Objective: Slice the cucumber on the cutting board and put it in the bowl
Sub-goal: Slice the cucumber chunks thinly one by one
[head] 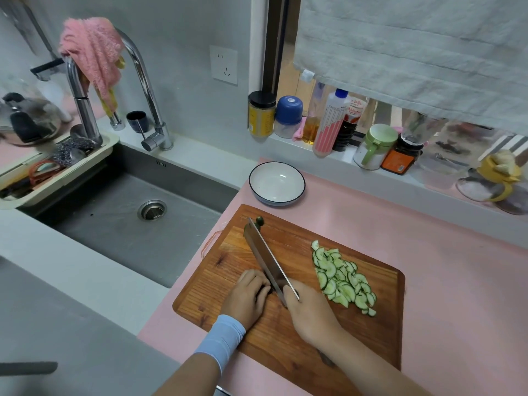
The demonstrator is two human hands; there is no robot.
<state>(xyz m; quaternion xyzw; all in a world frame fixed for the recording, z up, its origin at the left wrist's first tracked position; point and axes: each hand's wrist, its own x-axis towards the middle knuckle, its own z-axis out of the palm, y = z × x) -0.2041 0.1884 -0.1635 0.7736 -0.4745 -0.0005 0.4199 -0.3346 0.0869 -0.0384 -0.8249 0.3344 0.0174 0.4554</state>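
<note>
While right grip (308, 312) clasps knife (265, 258), left grip (248, 292) curls on cucumber stub (268, 289); pale half-moon slices (343, 278) heaped.

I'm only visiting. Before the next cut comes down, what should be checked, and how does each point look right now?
1. Right hand wrapped round the handle of the broad steel knife: ok.
2. Left hand fingers curled, close beside the blade: ok, but tight.
3. Dark green uncut cucumber piece big enough to hold: cannot tell, the left hand hides most of it.
4. Brown wooden cutting board flat on the pink counter: ok.
5. Pile of pale green cucumber slices to the right, clear of the blade: ok.
6. White dark-rimmed bowl empty, just beyond the board: ok.
</note>
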